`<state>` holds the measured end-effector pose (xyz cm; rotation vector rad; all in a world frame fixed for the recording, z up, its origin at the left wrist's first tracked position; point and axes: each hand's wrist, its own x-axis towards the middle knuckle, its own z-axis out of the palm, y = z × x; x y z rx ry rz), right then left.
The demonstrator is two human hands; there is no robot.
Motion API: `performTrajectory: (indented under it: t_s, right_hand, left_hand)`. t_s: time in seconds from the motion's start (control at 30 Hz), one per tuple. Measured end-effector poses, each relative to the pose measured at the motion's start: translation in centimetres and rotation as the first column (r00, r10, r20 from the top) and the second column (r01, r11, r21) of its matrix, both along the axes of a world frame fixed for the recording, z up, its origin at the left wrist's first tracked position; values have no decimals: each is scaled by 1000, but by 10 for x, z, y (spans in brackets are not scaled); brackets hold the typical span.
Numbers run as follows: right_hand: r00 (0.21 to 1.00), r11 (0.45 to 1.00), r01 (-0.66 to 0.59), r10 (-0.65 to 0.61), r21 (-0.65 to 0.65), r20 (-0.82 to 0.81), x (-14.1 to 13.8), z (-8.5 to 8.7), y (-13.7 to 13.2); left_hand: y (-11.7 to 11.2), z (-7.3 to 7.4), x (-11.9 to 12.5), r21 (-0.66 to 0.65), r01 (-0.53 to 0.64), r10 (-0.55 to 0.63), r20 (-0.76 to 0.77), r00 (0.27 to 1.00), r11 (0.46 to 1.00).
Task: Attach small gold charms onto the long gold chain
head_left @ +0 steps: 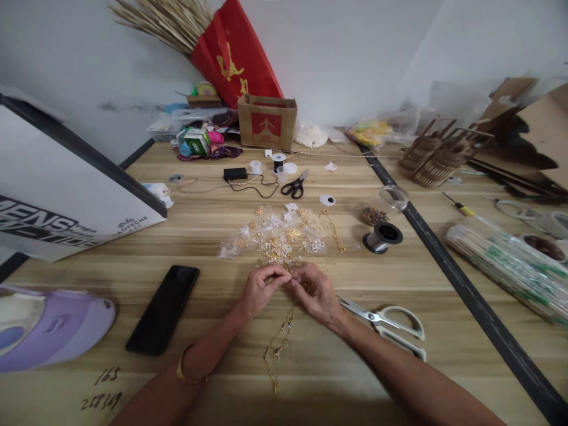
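My left hand (261, 290) and my right hand (316, 293) meet fingertip to fingertip over the wooden table (310, 367), both pinched on the top end of a gold chain (278, 346). The chain trails from my fingers toward me and lies across the wood. Just beyond my hands sits a pile of small clear bags with gold and silver jewellery parts (279, 234). A loose gold chain piece (333, 229) lies at the pile's right. White-handled scissors (390, 322) rest right beside my right wrist.
A black phone (163, 309) lies left of my hands, a purple visor (48, 328) further left. A wire spool (382, 236), a bead dish (373, 215), black scissors (294, 186), a white box (66, 195) and a cardboard box (267, 121) stand further back.
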<state>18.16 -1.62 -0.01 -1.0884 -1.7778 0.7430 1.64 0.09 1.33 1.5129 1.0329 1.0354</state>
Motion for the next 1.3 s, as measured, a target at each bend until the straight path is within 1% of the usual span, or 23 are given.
performTrajectory:
  t_s: [0.23,0.33,0.4,0.43,0.53,0.57,0.67,0.77,0.93,1.07,1.13,1.2,1.3]
  right_hand:
    - [999,998,0,-3,65,50,2,1,1]
    - [997,996,0,-7,86,76,3,0,1]
    - [998,999,21,-23,34,63,3,0,1]
    - [999,999,35,-34,-25,29,3,0,2]
    - [980,970,60,-103,-235,-173,5,-2,4]
    - [961,960,64,-133,-274,-241,6,-2,5]
    - [910,947,61,-182,-314,-373,8,-3,8]
    - [878,940,61,-210,-336,-429,9,-2,10]
    - [868,943,80,-225,-323,-443,9,0,12]
    - [902,951,69,-189,-302,-389,11,2,13]
    - [938,969,49,-128,-243,-321,10,5,11]
    - [970,988,20,-56,-152,-238,9,8,9]
    - [989,999,-22,16,-40,-148,7,10,7]
  left_hand:
    - [-1,-1,1,22,-13,14,-31,999,1000]
    - [-1,-1,1,11,-26,26,-28,999,1000]
    - [-1,-1,0,-16,-33,33,-24,999,999]
    - [-1,-1,0,-37,-35,35,-16,999,999]
    - [0,0,-1,-108,-27,32,41,999,994]
    - [1,0,-1,-129,-20,29,67,997,991]
    - [1,0,-1,-173,-5,27,125,992,985]
    - [1,0,-1,-195,3,27,151,988,981]
    - [1,1,0,-207,-14,46,153,987,978]
    - [2,1,0,-205,-28,57,137,989,978]
    - [3,0,0,-189,-26,50,125,991,982]
    - [4,-2,-1,-170,-20,39,109,993,985]
    - [4,-6,-2,-146,-19,31,84,996,989]
